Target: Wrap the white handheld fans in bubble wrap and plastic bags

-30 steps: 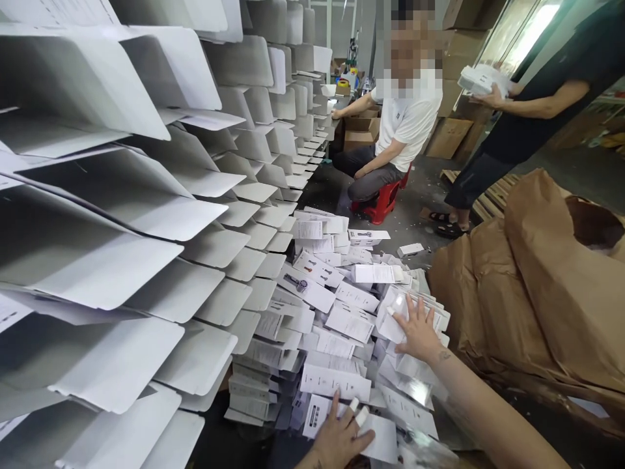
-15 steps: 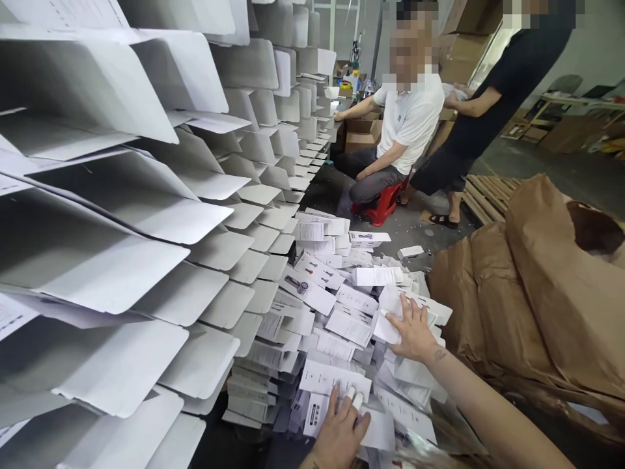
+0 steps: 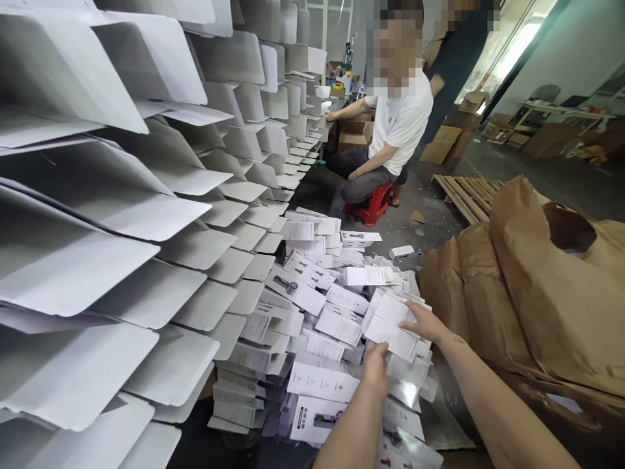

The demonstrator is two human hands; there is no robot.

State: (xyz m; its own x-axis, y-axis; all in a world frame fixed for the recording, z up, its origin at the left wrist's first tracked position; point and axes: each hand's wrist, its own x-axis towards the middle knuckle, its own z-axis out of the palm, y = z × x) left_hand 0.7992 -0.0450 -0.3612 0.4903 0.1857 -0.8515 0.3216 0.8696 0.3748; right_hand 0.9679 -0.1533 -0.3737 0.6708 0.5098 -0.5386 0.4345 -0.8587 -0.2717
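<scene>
A heap of flat white printed cartons (image 3: 297, 293) fills the lower middle of the view. My right hand (image 3: 422, 322) is at the right side of a small stack of white cartons (image 3: 388, 316), its fingers closed on the edge. At the lower left edge of that same stack is my left hand (image 3: 375, 365), fingers drawn together, with its thumb side against the cartons. A printed carton (image 3: 319, 420) with a dark picture lies below, partly behind my left forearm.
Rows of open white boxes (image 3: 195, 247) rise on the left. A large brown paper sack (image 3: 508, 293) stands right. Ahead, a person in a white shirt (image 3: 403, 124) sits on a red stool (image 3: 374, 205); another stands behind. A wooden pallet (image 3: 461, 195) lies beyond.
My left hand has left the lower cartons and moved up and right to the stack. My right hand has shifted to the stack's right edge, its fingers drawn in. The view has turned slightly right.
</scene>
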